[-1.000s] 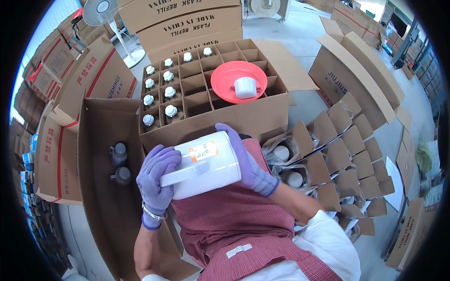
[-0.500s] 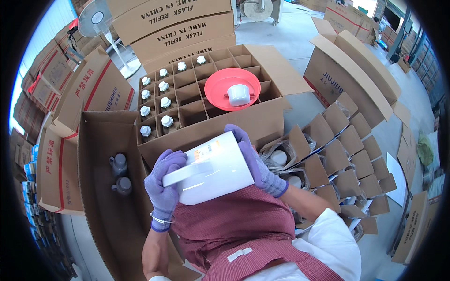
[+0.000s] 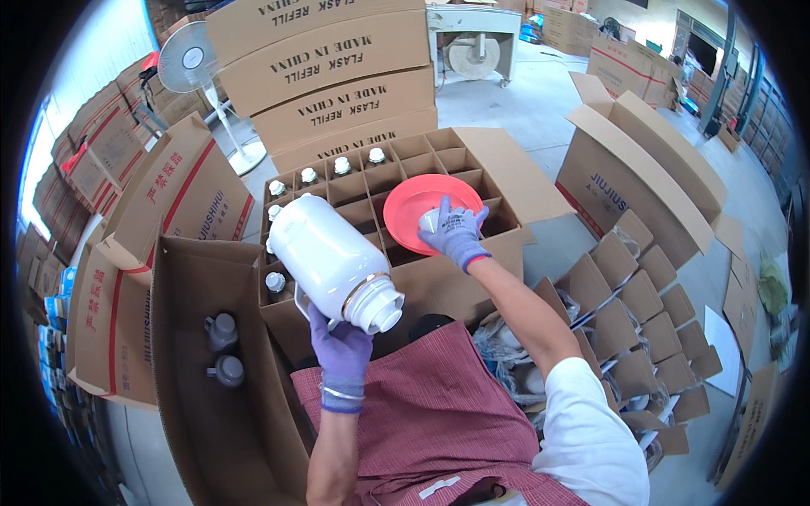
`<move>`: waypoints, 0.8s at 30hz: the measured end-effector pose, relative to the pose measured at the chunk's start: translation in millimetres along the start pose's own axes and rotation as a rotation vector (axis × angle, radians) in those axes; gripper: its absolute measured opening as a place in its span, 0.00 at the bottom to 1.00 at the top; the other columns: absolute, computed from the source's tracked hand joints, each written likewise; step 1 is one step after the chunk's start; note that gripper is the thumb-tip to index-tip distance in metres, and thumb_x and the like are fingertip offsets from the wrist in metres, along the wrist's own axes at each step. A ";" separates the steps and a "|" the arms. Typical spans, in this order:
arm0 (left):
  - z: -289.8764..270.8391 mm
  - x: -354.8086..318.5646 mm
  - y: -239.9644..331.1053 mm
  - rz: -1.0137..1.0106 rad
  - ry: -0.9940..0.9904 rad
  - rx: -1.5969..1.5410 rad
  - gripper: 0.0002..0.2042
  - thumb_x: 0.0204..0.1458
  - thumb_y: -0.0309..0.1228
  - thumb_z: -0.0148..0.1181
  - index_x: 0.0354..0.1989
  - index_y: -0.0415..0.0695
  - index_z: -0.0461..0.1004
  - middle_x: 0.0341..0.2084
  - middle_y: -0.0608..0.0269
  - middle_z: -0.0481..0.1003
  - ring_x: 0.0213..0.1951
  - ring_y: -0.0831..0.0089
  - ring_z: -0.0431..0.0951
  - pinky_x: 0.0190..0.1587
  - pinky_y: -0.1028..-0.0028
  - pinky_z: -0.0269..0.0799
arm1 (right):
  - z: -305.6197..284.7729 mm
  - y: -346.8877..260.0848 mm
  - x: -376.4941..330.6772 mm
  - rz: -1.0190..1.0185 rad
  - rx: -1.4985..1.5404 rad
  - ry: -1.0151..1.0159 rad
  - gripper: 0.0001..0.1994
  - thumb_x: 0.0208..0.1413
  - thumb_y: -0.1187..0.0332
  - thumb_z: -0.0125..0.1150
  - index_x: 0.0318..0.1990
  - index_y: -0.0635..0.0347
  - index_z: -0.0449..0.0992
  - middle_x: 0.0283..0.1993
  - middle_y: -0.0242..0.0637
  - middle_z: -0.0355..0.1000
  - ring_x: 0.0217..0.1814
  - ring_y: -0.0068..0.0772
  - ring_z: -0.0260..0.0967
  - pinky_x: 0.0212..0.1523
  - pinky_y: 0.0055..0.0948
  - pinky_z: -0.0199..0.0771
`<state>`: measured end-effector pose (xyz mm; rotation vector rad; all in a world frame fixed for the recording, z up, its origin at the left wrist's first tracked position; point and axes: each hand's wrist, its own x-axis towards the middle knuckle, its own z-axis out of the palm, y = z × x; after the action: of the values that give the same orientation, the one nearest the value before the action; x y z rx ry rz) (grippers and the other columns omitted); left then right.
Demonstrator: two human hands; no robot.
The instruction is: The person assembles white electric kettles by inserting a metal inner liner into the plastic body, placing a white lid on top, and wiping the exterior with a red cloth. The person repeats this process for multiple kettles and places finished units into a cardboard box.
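A glossy white vacuum flask [image 3: 325,249] lies tilted in the air, its capped neck toward me and lower right. My left hand [image 3: 340,352], in a purple glove, is closed on the flask's handle from below. Over at the red round plastic basin [image 3: 411,196], my gloved right hand [image 3: 458,234] grips a white cup [image 3: 429,221], mostly hidden under the fingers. The basin rests on the dividers of an open carton [image 3: 396,270]. White-capped flask refills [image 3: 342,166] stand in several of its cells, some hidden behind the flask.
A deep carton [image 3: 194,312] on the left holds two grey cups [image 3: 224,333]. At right stands a divided carton [image 3: 629,295] with bagged items. Behind are stacked flat cartons [image 3: 329,84], a white fan [image 3: 192,59] and another open carton [image 3: 629,169].
The flask has swung round, from base toward me to capped neck toward me, and moved left. My right hand has left it and reached into the basin onto the cup.
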<state>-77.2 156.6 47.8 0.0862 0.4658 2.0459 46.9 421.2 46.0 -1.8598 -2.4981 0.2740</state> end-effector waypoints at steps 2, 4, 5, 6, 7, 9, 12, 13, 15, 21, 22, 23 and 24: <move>-11.2 24.9 -3.1 0.010 0.072 -0.086 0.25 0.64 0.50 0.50 0.62 0.48 0.67 0.59 0.62 0.71 0.60 0.61 0.71 0.64 0.55 0.64 | -5.0 -10.2 -14.2 -0.062 -0.025 0.050 0.52 0.47 0.41 0.62 0.75 0.54 0.45 0.66 0.47 0.63 0.67 0.53 0.64 0.69 0.65 0.42; -16.0 43.3 -7.0 -0.028 0.165 -0.135 0.25 0.63 0.51 0.51 0.61 0.48 0.68 0.58 0.62 0.72 0.58 0.61 0.73 0.61 0.56 0.69 | 1.5 4.8 -31.4 -0.338 0.117 0.286 0.50 0.42 0.49 0.68 0.73 0.55 0.50 0.63 0.46 0.64 0.65 0.53 0.63 0.68 0.61 0.49; -15.1 46.9 -5.9 -0.029 0.182 -0.139 0.26 0.62 0.52 0.51 0.61 0.48 0.67 0.57 0.61 0.72 0.57 0.61 0.73 0.60 0.55 0.70 | 1.5 10.2 -41.5 -0.487 0.192 0.409 0.50 0.40 0.53 0.71 0.72 0.56 0.52 0.62 0.45 0.64 0.65 0.52 0.63 0.67 0.59 0.53; -18.4 44.7 -2.4 -0.016 0.182 -0.119 0.26 0.63 0.52 0.50 0.63 0.47 0.66 0.58 0.59 0.71 0.59 0.60 0.72 0.62 0.55 0.68 | -12.2 8.8 -71.3 -0.718 0.138 0.506 0.47 0.38 0.56 0.72 0.70 0.54 0.57 0.62 0.45 0.63 0.64 0.51 0.62 0.66 0.56 0.56; -19.9 40.4 -3.2 -0.008 0.180 -0.100 0.27 0.63 0.51 0.50 0.64 0.47 0.64 0.60 0.58 0.70 0.60 0.58 0.71 0.64 0.55 0.66 | -29.9 8.8 -105.1 -0.946 0.079 0.604 0.45 0.37 0.59 0.72 0.68 0.52 0.61 0.62 0.44 0.63 0.64 0.50 0.61 0.65 0.53 0.59; -11.4 32.3 -21.0 -0.008 0.109 -0.096 0.27 0.64 0.50 0.48 0.66 0.47 0.62 0.61 0.56 0.69 0.61 0.57 0.70 0.66 0.56 0.64 | -34.3 6.8 -141.3 -1.125 0.084 0.781 0.39 0.37 0.59 0.72 0.63 0.49 0.69 0.62 0.44 0.63 0.64 0.49 0.60 0.63 0.54 0.62; 3.1 13.2 -59.1 0.156 0.014 0.088 0.27 0.66 0.51 0.44 0.67 0.47 0.60 0.60 0.58 0.69 0.61 0.59 0.70 0.66 0.62 0.64 | -14.7 -4.0 -154.3 -1.008 0.405 0.775 0.36 0.46 0.54 0.69 0.65 0.48 0.66 0.63 0.43 0.63 0.62 0.49 0.63 0.62 0.52 0.65; 13.4 8.8 -65.7 0.202 0.066 0.097 0.28 0.66 0.53 0.43 0.67 0.48 0.61 0.60 0.59 0.70 0.61 0.60 0.70 0.64 0.56 0.67 | -9.5 -4.0 -155.1 -0.905 0.563 0.748 0.34 0.51 0.53 0.67 0.66 0.50 0.65 0.63 0.43 0.62 0.61 0.48 0.64 0.61 0.49 0.67; 10.5 1.3 -62.6 0.059 0.088 0.067 0.29 0.66 0.54 0.43 0.66 0.47 0.60 0.60 0.58 0.69 0.61 0.60 0.71 0.61 0.49 0.70 | -4.6 4.1 -157.4 -0.740 1.070 0.411 0.35 0.54 0.53 0.64 0.68 0.54 0.62 0.65 0.44 0.60 0.63 0.48 0.63 0.62 0.47 0.67; 1.3 -7.1 -55.1 -0.031 0.147 -0.034 0.29 0.66 0.54 0.42 0.66 0.46 0.60 0.61 0.55 0.67 0.61 0.56 0.71 0.57 0.45 0.73 | 20.7 33.1 -176.2 -0.664 0.982 0.346 0.36 0.60 0.57 0.61 0.71 0.60 0.54 0.68 0.49 0.56 0.66 0.46 0.62 0.63 0.43 0.68; -4.0 -9.2 -57.3 0.015 0.129 -0.029 0.28 0.66 0.54 0.42 0.66 0.46 0.60 0.61 0.55 0.68 0.61 0.56 0.71 0.57 0.45 0.73 | 5.3 21.7 -189.7 -0.783 0.717 0.532 0.37 0.58 0.58 0.64 0.71 0.59 0.55 0.66 0.50 0.58 0.66 0.45 0.62 0.60 0.41 0.70; -8.1 -11.0 -64.8 0.049 0.108 -0.023 0.28 0.66 0.54 0.42 0.65 0.46 0.60 0.60 0.55 0.68 0.61 0.57 0.71 0.57 0.46 0.74 | -2.9 16.1 -198.6 -0.877 0.434 0.714 0.38 0.56 0.60 0.67 0.71 0.58 0.56 0.64 0.51 0.59 0.65 0.44 0.63 0.57 0.40 0.73; -12.0 -13.4 -69.3 0.082 0.086 -0.017 0.28 0.66 0.54 0.42 0.65 0.46 0.61 0.60 0.55 0.68 0.61 0.57 0.71 0.57 0.47 0.74 | -0.9 14.1 -199.4 -0.703 0.789 0.446 0.33 0.58 0.57 0.64 0.67 0.60 0.59 0.60 0.50 0.63 0.58 0.43 0.67 0.51 0.38 0.75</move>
<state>-16.1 171.6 13.5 0.0066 0.5055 2.1406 118.6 235.4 63.1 -0.6245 -2.0861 0.6098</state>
